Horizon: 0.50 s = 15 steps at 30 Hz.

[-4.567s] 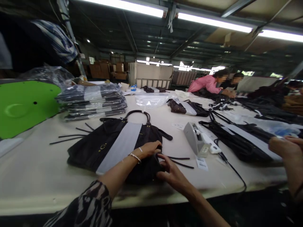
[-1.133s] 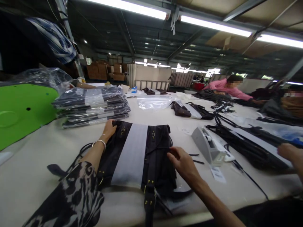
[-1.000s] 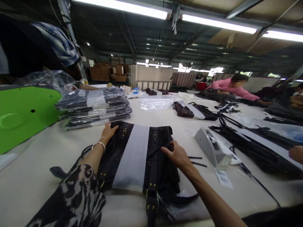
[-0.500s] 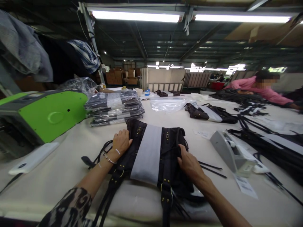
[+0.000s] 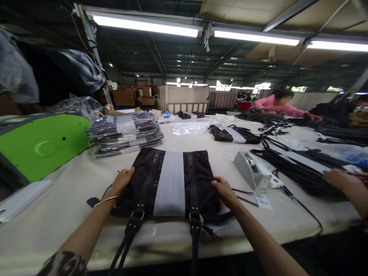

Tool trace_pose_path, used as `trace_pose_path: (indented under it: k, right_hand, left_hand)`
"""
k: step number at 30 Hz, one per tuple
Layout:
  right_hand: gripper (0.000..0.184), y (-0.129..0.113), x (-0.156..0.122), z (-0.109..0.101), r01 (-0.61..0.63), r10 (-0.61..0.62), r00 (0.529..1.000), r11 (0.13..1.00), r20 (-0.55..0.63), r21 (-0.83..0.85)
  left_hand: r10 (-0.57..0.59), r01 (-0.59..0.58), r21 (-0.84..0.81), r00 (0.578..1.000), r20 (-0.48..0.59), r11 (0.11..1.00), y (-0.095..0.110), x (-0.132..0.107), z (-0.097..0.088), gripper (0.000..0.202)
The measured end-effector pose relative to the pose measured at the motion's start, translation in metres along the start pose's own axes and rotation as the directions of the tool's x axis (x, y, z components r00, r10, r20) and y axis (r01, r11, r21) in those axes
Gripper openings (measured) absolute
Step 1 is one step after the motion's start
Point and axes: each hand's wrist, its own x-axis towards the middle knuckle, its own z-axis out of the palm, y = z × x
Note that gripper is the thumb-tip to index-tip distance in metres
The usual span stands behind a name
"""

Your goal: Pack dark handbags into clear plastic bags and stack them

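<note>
Dark bag, soft matte body, roughly rectangular, lying flat on the pale smooth table right in front of me; whitish translucent band wraps its middle, brass-coloured buckles on the straps. My left hand is at the bag's left edge, fingers close together and touching it; can't tell if they pinch. My right hand pinches the right edge between thumb and forefinger. Long handles run toward me over the table's near edge. Tabletop shows between bag and white slab at left; plastic-wrapped stack sits near, beyond the far left corner. Tighter at right: thin dark cords, then grey wedge-shaped dispenser.
</note>
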Motion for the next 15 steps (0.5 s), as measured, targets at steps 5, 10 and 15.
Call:
trace_pose_path:
  k: [5, 10, 15]
  right_hand:
    - [0.065, 0.003, -0.028, -0.009, 0.289, -0.308, 0.949, 0.745, 0.074, -0.601]
    - [0.053, 0.012, -0.033, -0.009, 0.333, -0.375, 0.926, 0.76, 0.041, -0.559]
    - [0.05, 0.01, -0.002, -0.033, 0.239, -0.304, 0.95, 0.851, -0.068, -0.467]
  left_hand:
    - [0.076, -0.093, 0.208, 0.993, 0.091, 0.974, -0.021, -0.033, -0.017, 0.052]
    - [0.077, -0.07, 0.255, 0.997, -0.016, 0.964, -0.014, -0.054, -0.02, 0.042]
    - [0.077, -0.084, 0.28, 0.996, 0.037, 0.956, -0.019, -0.088, 0.005, 0.034]
